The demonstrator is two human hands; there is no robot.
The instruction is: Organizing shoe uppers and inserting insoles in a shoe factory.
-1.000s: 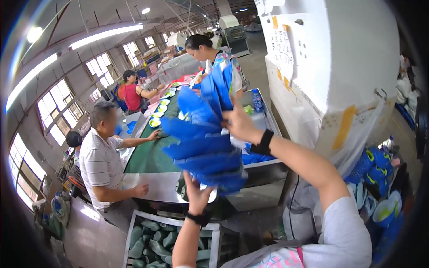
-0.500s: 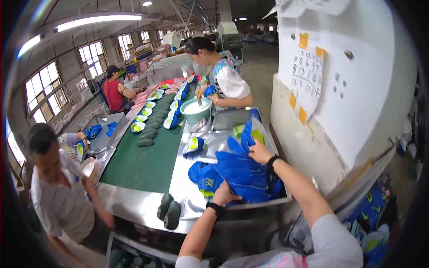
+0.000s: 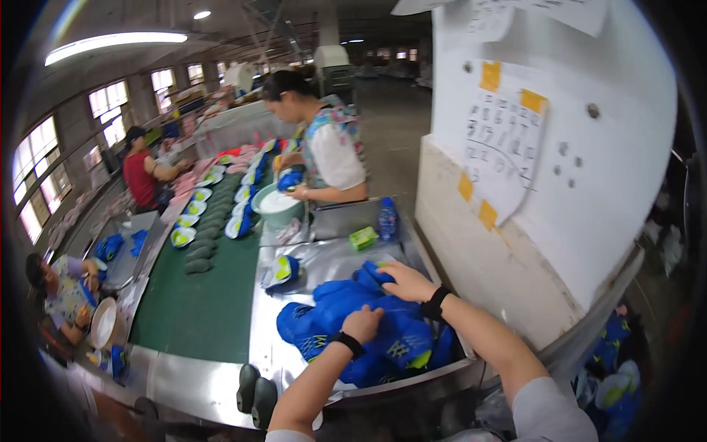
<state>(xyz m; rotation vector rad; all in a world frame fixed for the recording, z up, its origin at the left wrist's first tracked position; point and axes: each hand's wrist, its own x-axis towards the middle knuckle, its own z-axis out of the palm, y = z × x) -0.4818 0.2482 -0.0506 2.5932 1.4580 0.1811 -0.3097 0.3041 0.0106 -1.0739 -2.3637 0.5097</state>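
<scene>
Several blue shoe uppers (image 3: 328, 298) with lime-green linings lie heaped on the near right part of the metal table. My left hand (image 3: 362, 324) rests on the middle of the heap, its fingers curled in and closed on a blue upper. At the far edge of the heap my right hand (image 3: 406, 281) grips another blue upper (image 3: 372, 272) between thumb and fingers. Just beyond the heap, to the left, a single upper (image 3: 282, 272) shows its white and lime inside.
Dark green shoe lasts (image 3: 256, 396) stand at the table's near edge. Left is a green belt (image 3: 199, 309) bearing rows of lasts and uppers. A co-worker (image 3: 331, 147) works over a pale green basin (image 3: 278, 206). A blue bottle (image 3: 387, 219) and green box (image 3: 362, 237) stand behind; a white wall (image 3: 501, 214) rises right.
The fanned-out uppers that my hands held up now lie flat on the heap. My view has shifted right, the blue bottle shows, and the person in the striped shirt has mostly left view.
</scene>
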